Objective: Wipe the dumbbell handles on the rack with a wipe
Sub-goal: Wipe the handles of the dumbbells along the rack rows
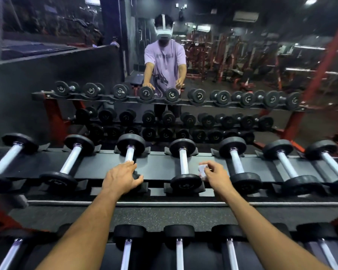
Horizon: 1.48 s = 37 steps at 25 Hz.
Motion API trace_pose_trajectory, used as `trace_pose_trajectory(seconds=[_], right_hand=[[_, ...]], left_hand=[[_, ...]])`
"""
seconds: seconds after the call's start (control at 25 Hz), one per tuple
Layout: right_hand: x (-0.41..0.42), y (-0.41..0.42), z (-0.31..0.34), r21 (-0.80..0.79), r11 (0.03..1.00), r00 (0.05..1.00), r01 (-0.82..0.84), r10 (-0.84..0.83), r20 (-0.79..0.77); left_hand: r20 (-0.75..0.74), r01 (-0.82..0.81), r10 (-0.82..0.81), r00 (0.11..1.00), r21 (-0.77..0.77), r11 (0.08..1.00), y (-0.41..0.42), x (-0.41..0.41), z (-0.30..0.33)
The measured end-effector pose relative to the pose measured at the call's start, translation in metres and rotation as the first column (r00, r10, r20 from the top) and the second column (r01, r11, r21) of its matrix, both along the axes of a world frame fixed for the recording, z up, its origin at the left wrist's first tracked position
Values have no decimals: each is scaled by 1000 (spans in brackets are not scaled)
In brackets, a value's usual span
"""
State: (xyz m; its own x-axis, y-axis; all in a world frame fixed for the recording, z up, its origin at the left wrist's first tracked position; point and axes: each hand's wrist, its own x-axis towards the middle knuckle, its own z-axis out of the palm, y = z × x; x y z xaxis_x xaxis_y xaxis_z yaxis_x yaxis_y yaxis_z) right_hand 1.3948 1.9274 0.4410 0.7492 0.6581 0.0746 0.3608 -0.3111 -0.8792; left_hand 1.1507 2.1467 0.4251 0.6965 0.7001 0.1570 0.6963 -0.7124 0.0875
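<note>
Head view: a white wipe (202, 170) is pinched in the right hand (216, 175) beside a dumbbell handle (183, 161) on the rack (158, 168) (top tier). The neighbouring dumbbell's near head (138, 179) is covered by the left hand (121, 177), fingers (130, 164) spread.

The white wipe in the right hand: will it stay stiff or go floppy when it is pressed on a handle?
Probably floppy: the wipe looks crumpled and bunched between the fingers of the right hand, so it should wrap around a round chrome handle. It also seems light, since a fingertip pinch holds it. It may slide easily on the smooth metal.
</note>
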Motion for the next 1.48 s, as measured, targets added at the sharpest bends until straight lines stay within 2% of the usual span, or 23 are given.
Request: trace_pose_trajectory(seconds=[0.12, 0.24, 0.32, 0.4, 0.48, 0.56, 0.6, 0.68, 0.76, 0.92, 1.08, 1.12, 1.2, 1.32, 1.4, 1.48], right_hand=[[-32, -53, 9, 120, 992, 991, 47, -32, -127], [-61, -94, 1, 97, 995, 988, 34, -19, -150], [-74, -113, -5, 113, 993, 984, 40, -19, -178], [-88, -130, -6, 125, 992, 984, 33, -10, -180], [-102, -146, -14, 111, 993, 983, 30, -10, -182], [-114, -158, -28, 102, 995, 977, 11, 11, -212], [-120, -162, -38, 115, 993, 971, -6, 33, -236], [-131, -170, -52, 173, 985, 945, -5, 61, -322], [-142, -177, -66, 212, 977, 914, 5, 81, -397], [-175, -186, -86, 187, 978, 849, -90, 173, -499], [-207, -184, -95, 171, 961, 760, -215, 275, -589], [-214, -182, -97, 177, 950, 751, -257, 311, -582], [-222, -180, -98, 155, 939, 793, -305, 341, -505], [-230, -187, -94, 140, 934, 850, -329, 358, -387], [-231, -192, -92, 104, 938, 872, -330, 345, -348], [-236, -192, -92, 93, 947, 880, -309, 322, -350]], left_hand=[[62, 57, -63, 996, 91, 994, 6, -1, -12], [80, 83, -99, 992, 178, 981, 7, -1, -21], [135, 38, -61, 989, 167, 985, 0, -2, -27], [245, -9, -19, 969, 112, 994, -20, -12, -34], [376, 28, -37, 926, 29, 999, -61, -32, -55], [523, 122, -13, 852, -175, 977, -117, -59, -83], [566, 164, 51, 823, -322, 933, -147, -74, -97], [555, 194, 198, 808, -568, 800, -205, -103, -115], [505, 177, 285, 814, -685, 707, -251, -128, -126], [435, 112, 390, 811, -771, 627, -307, -165, -113], [471, 89, 478, 742, -775, 625, -339, -169, -90], [474, 85, 492, 730, -778, 623, -343, -165, -86], [486, 102, 517, 705, -791, 604, -352, -157, -77], [531, 208, 523, 667, -807, 553, -357, -143, -66], [536, 245, 510, 673, -812, 529, -353, -138, -65], [523, 226, 479, 705, -806, 547, -342, -144, -69]])
